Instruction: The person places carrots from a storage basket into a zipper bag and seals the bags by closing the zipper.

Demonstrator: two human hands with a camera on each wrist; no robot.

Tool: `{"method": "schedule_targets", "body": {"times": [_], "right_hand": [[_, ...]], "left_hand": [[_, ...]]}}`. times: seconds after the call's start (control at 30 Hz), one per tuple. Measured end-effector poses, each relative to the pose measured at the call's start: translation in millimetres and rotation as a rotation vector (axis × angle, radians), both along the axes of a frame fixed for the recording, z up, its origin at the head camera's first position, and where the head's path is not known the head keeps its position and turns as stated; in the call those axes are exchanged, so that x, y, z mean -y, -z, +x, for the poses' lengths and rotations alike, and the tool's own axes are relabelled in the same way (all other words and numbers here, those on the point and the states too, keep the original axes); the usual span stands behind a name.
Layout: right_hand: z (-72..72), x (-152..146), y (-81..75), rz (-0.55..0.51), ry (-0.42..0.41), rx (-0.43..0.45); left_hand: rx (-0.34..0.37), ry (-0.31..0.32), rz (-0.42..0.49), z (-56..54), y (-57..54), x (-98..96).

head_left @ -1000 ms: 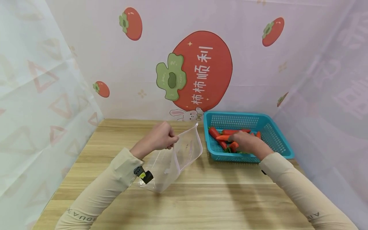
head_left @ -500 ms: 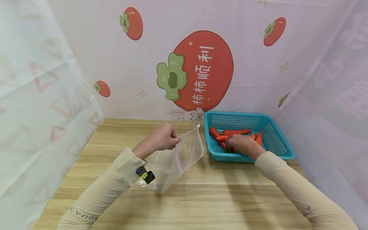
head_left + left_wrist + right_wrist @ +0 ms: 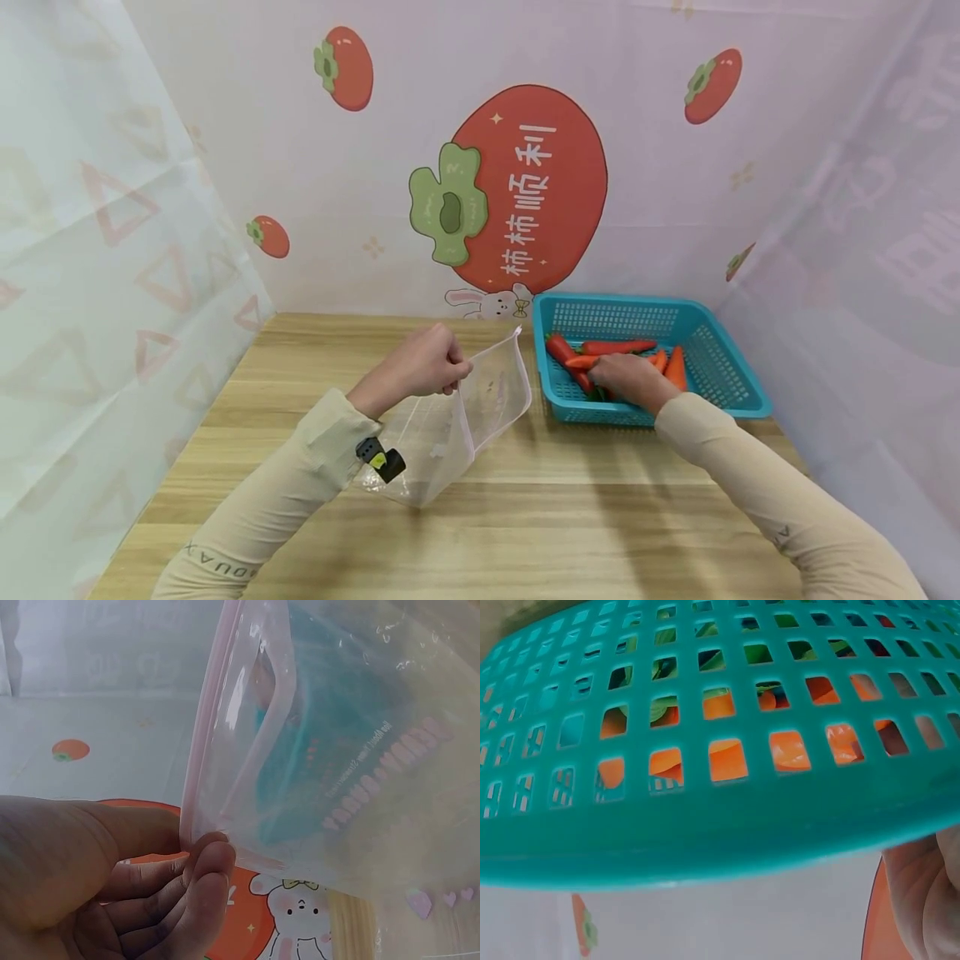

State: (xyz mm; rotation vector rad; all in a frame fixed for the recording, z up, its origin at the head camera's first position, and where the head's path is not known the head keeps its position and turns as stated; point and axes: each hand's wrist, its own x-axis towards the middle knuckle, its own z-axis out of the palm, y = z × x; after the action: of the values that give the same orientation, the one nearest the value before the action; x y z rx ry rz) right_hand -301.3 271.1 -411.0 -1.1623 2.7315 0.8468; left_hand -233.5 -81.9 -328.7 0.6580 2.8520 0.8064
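Observation:
My left hand (image 3: 429, 360) pinches the pink-edged rim of a clear zip bag (image 3: 442, 446) between thumb and fingers. The bag's mouth gapes toward the right; printed lettering and small hearts show on its film in the left wrist view. My right hand (image 3: 628, 380) is inside a blue plastic basket (image 3: 723, 358), fingers pointing down among the vegetables. Red chili peppers (image 3: 618, 347) lie just behind it, and an orange tip (image 3: 581, 362) pokes out at its left. Carrots (image 3: 676, 368) lie to its right. Its fingertips are hidden, so I cannot tell what it holds.
The basket stands at the back right of a wooden table (image 3: 510, 533), near the patterned back sheet (image 3: 360, 167). White sheets close off the left and right sides. Through the basket's perforated wall (image 3: 705, 817), orange and green pieces show.
My right hand has shifted slightly left and lower within the basket, uncovering more of the carrots at its right. The left hand and the bag stay almost still.

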Motion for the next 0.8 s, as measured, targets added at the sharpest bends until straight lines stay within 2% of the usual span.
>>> {"method": "schedule_targets", "body": {"times": [0.13,0.27,0.33,0.53,0.8], "right_hand": [[-0.3,0,2.2,0.033,-0.038,-0.046],[-0.3,-3,-2.3,-0.030,-0.053,-0.047],[-0.6,-4,-7.2,-0.086,-0.026,-0.004],[-3.5,-7,-25.3,-0.309,0.144,0.192],[-4.3,-14,-49.2,-0.572,0.192,0.298]], "left_hand": [[-0.012,0.005,-0.006,0.5,0.5,-0.1],[-0.014,0.004,-0.010,0.2,0.8,0.0],[-0.010,0.002,-0.009,0.1,0.7,0.0],[0.004,0.001,0.000,-0.8,0.3,-0.3],[0.007,0.005,-0.005,-3.3,0.1,-0.5]]}}
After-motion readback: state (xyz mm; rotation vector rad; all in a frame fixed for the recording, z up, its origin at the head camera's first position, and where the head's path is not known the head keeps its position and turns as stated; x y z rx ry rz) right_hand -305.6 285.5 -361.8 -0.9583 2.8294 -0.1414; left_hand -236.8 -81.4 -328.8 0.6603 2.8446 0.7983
